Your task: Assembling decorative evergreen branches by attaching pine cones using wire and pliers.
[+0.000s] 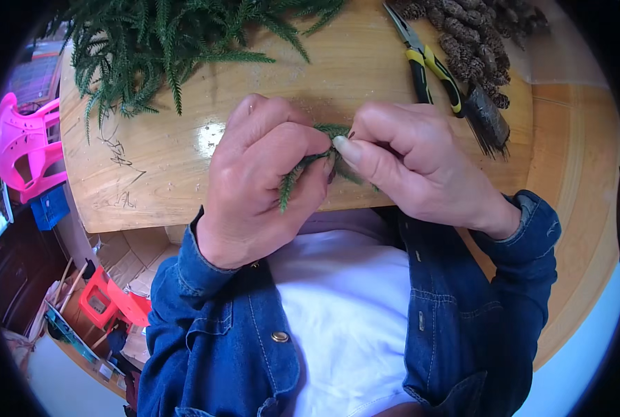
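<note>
Close to the table's front edge, my two hands meet around a small green artificial pine sprig [290,186]. My left hand [265,163] is closed on it, and its needled tip pokes out below the fingers. Thumb and fingers of my right hand [411,156] pinch together at the sprig's middle, right against the left fingertips. A small dark bit shows at that pinch; whether it is wire or stem I cannot tell. More green needles show behind the fingers. The palms hide the rest of the sprig.
A heap of green pine sprigs [164,48] covers the far left of the wooden table [206,201]. Pliers [421,62] with yellow-black handles, a bundle of dark wires [487,121] and pine cones [473,45] lie at far right. Loose wire pieces [119,156] are at left, near a pink chair [28,146].
</note>
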### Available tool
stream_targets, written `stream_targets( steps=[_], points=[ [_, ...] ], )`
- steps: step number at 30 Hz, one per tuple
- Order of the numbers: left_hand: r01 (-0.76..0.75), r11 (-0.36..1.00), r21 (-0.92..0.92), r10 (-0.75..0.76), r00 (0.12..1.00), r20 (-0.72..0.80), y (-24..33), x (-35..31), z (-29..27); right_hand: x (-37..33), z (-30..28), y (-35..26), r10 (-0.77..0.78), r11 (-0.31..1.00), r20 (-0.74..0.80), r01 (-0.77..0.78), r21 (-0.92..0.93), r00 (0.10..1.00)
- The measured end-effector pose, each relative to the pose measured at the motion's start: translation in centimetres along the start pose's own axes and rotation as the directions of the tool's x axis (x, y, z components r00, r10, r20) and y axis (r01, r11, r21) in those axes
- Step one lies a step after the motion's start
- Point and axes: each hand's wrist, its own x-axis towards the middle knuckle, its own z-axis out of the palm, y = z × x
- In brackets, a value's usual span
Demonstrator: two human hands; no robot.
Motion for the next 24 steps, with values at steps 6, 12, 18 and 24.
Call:
stream_targets(
  steps=[6,12,18,24],
  points=[
    [0.107,0.935,-0.337,-0.108,0.994,0.016,-1.1,0.3,0.1,-0.2,-2.5,0.3,-0.067,0.997,-0.029,0.068,0.033,0.997],
    [0.288,0.735,-0.614,-0.235,0.958,0.168,0.1,0.8,0.1,0.6,-2.7,-1.2,-0.366,0.928,-0.163,0.347,-0.136,0.916],
    [0.412,0.470,-0.781,-0.203,0.911,0.358,-0.1,0.4,-0.3,0.6,-3.1,-2.5,-0.506,0.811,0.110,0.516,-0.277,0.855],
    [0.448,0.507,-0.737,-0.100,0.879,0.465,0.1,1.0,-0.7,0.1,-2.9,-2.5,-0.573,0.730,0.152,0.586,-0.352,0.806]
  ],
)
